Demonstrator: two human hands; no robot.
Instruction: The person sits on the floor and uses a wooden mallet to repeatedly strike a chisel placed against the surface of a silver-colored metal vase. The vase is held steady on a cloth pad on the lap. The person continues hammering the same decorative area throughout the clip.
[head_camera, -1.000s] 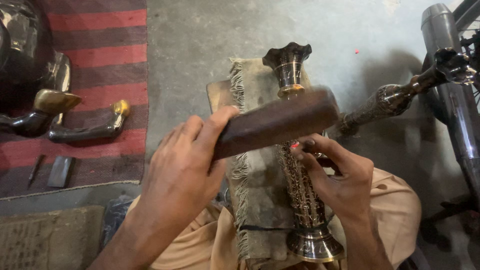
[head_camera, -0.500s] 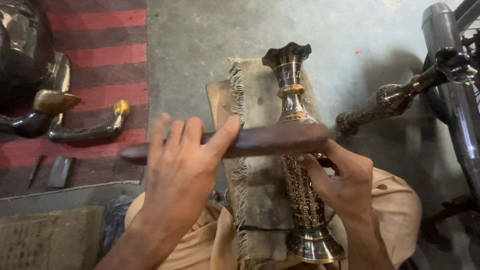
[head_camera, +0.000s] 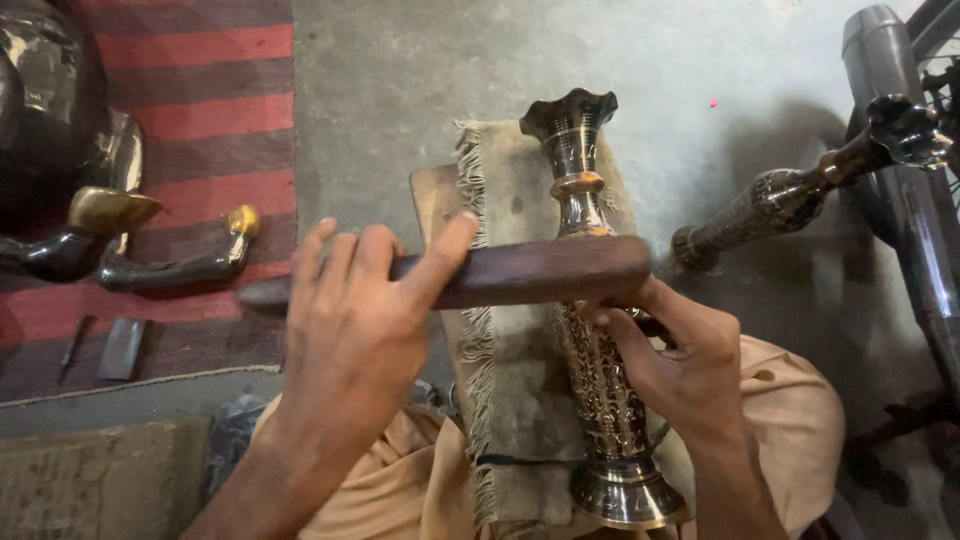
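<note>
Engraved brass vase (head_camera: 600, 390) lying lengthwise on a fringed cloth (head_camera: 510, 370) over a wooden board (head_camera: 432, 195), its flared mouth pointing away and its round foot nearest the person's lap. Dense engraved pattern covers the lower body; the neck bands look plainer, so the decoration appears partly done, though how much is left cannot be judged. The left hand (head_camera: 350, 335) is wrapped around a dark wooden bar (head_camera: 520, 272), held level across the vase with the thumb extended along it. The right hand (head_camera: 680, 355) curls beneath the bar's far end, fingers against the vase; what it grips is hidden. A second engraved vase (head_camera: 790, 200) lies on the concrete floor (head_camera: 400, 90) to the right; a striped red rug (head_camera: 180, 120) lies to the left.
</note>
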